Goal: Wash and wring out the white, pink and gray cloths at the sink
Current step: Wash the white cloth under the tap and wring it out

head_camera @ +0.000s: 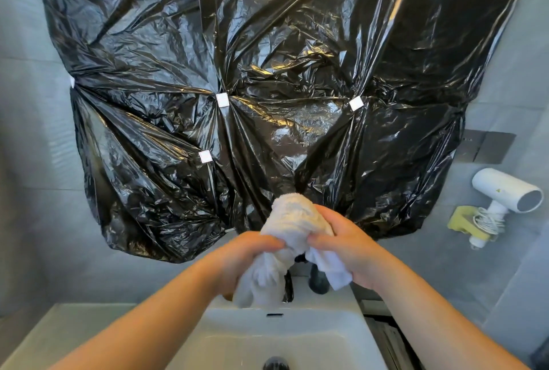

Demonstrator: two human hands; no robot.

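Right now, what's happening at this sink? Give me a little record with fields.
Setting: white sink below black plastic sheeting taped to the wall
White cloth: bunched, held over the basin
Left hand: grips the cloth's lower end
Right hand: grips its other end
Activity: likely wringing
Nearby: white hair dryer, right wall

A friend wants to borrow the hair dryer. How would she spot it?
Find the big black plastic sheet on the wall above the sink. Just right of its lower edge, the hair dryer sits in a yellow holder. It alone is a white barrel with a coiled cord.
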